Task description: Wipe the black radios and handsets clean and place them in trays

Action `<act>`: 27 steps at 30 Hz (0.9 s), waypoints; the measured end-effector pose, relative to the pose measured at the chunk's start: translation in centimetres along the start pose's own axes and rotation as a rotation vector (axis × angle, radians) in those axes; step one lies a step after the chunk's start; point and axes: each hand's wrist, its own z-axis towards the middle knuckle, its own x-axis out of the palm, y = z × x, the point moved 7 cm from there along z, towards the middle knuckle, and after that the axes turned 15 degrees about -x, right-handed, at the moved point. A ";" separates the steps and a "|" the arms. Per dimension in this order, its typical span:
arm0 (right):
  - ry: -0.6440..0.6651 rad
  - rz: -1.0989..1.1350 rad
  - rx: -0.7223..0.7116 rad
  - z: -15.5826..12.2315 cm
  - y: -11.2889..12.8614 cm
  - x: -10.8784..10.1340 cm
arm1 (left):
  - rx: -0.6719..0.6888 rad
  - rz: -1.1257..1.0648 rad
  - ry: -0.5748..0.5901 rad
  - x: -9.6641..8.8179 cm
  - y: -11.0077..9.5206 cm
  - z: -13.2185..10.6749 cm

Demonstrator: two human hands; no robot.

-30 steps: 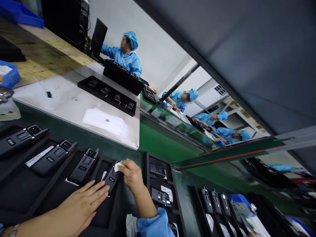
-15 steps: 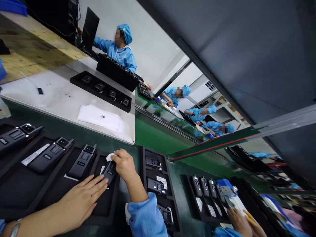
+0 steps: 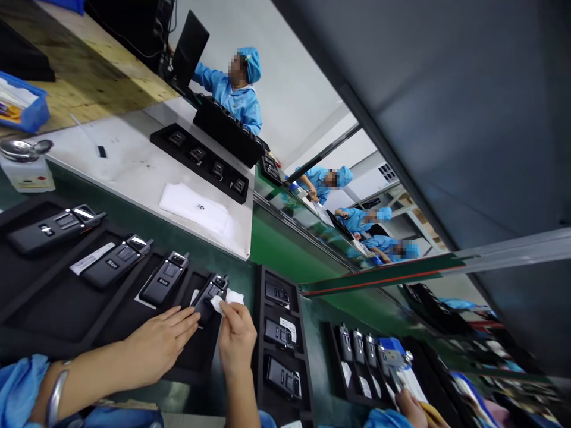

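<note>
My right hand (image 3: 238, 336) pinches a small white wiping cloth (image 3: 232, 295) against the upper body of a black walkie-talkie (image 3: 209, 297). That radio lies in the rightmost slot of a black foam tray (image 3: 107, 324). My left hand (image 3: 160, 345) rests with its fingers straight and flat, the tips at the radio's lower left side. Beside it in the tray lie another walkie-talkie (image 3: 163, 279) and, further left, a third walkie-talkie (image 3: 116, 261) with a white label strip next to it. One more radio (image 3: 57, 226) sits at the far left.
A second foam tray (image 3: 261, 333) with several radios stands just right of my right hand. Farther right, a co-worker's hand (image 3: 413, 407) is by another tray (image 3: 341, 386). A folded white cloth (image 3: 194, 208) lies on the white board ahead. A bottle with metal top (image 3: 29, 172) stands left.
My right hand has drawn back toward me, uncovering more of the radio and the cloth. My left fingers have slid off the radio's front to its side. The view has shifted left.
</note>
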 end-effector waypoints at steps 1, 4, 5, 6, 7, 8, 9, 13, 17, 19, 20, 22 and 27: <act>0.000 -0.034 0.003 -0.1 0.8 0.8 | -0.002 0.019 -0.006 0.1 0.0 -0.1; 0.047 -0.157 -0.021 -0.6 2.5 3.3 | -0.003 0.048 -0.022 0.3 0.1 -0.2; 0.068 -0.173 -0.025 -0.9 2.7 3.8 | 0.009 0.045 -0.027 0.3 0.0 -0.2; 0.090 -0.177 -0.031 -1.1 2.8 4.2 | 0.024 0.038 -0.033 0.2 0.0 -0.3; 0.110 -0.178 -0.043 -1.2 2.8 4.4 | 0.035 0.030 -0.043 0.1 0.0 -0.3; 0.123 -0.182 -0.064 -1.2 2.8 4.4 | 0.043 0.023 -0.054 0.0 0.0 -0.3; 0.124 -0.193 -0.089 -1.2 2.8 4.2 | 0.046 0.018 -0.064 0.0 0.0 -0.3; 0.087 -0.266 -0.134 -0.6 3.0 3.4 | 0.047 0.021 -0.085 0.0 0.2 -0.2; 0.106 -0.283 -0.081 -0.8 3.6 3.6 | 0.068 0.024 -0.087 0.4 0.3 -0.3; 0.094 -0.319 -0.058 -0.9 3.7 3.4 | 0.069 0.020 -0.082 0.5 0.3 -0.3; 0.084 -0.339 -0.041 -0.9 3.6 3.3 | 0.063 0.015 -0.081 0.5 0.4 -0.3; 0.078 -0.354 -0.005 -1.1 3.2 3.3 | 0.054 0.001 -0.077 0.4 0.5 -0.3; 0.129 -0.299 -0.027 -1.4 2.7 4.1 | 0.067 -0.005 -0.079 0.2 0.4 -0.3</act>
